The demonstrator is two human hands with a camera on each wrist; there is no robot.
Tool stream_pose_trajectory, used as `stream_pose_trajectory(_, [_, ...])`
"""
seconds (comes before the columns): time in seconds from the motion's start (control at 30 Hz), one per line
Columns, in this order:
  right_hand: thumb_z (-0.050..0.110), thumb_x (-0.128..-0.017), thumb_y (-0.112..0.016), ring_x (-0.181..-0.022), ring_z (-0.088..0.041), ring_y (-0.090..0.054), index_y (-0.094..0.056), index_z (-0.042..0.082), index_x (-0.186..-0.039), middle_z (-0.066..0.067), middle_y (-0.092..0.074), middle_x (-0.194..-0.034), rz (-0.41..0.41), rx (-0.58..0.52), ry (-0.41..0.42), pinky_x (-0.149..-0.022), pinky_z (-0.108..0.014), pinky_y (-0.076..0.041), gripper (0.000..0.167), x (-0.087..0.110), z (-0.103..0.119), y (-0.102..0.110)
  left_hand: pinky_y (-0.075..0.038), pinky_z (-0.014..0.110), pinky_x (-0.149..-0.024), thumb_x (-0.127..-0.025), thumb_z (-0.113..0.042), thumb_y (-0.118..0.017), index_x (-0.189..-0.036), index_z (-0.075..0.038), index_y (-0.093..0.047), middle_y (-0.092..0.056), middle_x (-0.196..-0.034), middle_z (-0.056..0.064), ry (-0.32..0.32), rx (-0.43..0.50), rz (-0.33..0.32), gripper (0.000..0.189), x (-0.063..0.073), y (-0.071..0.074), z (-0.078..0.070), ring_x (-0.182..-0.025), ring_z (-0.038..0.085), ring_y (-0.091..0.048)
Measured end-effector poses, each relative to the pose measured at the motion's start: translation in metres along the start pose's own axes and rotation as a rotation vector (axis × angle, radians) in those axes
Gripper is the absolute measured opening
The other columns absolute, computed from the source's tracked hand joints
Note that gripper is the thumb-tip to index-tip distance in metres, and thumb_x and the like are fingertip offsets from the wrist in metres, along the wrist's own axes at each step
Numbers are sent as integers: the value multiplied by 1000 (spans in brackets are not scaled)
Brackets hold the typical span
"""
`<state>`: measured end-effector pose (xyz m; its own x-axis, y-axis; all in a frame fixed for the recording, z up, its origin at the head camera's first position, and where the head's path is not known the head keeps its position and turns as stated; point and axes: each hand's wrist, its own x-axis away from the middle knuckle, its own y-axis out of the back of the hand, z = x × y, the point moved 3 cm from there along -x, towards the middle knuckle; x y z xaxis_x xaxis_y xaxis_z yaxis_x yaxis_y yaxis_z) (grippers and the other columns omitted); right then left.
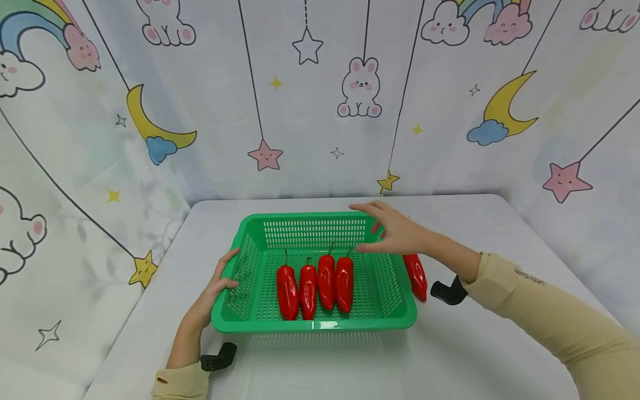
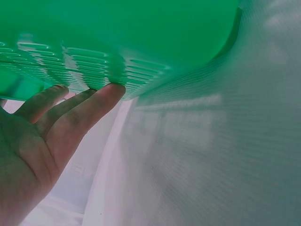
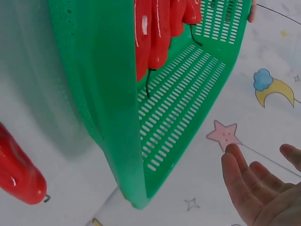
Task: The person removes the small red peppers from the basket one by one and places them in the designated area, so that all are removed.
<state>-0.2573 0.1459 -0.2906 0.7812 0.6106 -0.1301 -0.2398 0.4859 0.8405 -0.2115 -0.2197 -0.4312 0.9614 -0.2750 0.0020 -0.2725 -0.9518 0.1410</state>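
Note:
A green plastic basket with slotted walls is at the middle of the white table. Several glossy red chili peppers lie side by side inside it, stems toward the far wall. At the basket's left side my left hand holds the rim, the thumb over it. The left wrist view shows its fingers against the slotted wall outside. My right hand hovers over the far right corner with fingers spread, holding nothing. Another red chili pepper lies outside the basket, partly hidden behind its right side and the right arm.
The white tabletop stretches around the basket. Behind it hangs a pale backdrop printed with stars, moons and bunnies. A black wrist device sits by the right cuff, and another one by the left cuff.

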Motion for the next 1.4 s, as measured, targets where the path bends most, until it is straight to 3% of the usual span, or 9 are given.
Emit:
stream_pose_trajectory(0.67, [39, -74, -71, -86, -15, -56, -33, 23, -142, -8, -36, -134, 46, -52, 60, -71, -34, -47, 80, -25, 18, -22, -30, 43, -88, -83, -12, -36, -147, -24, -8, 3, -149, 12, -2, -1, -2, 71, 0, 0, -1, -127, 36, -16])
stream_pose_trajectory(1.4, [42, -75, -69, -89, -14, -55, -31, 19, -143, -5, -35, -134, 118, -67, 90, -71, -29, -46, 82, -52, 34, -51, -27, 44, -92, -83, -12, -37, -147, -24, -8, 3, -150, 11, 9, 7, 3, 71, 2, -1, -3, -130, 35, -14])
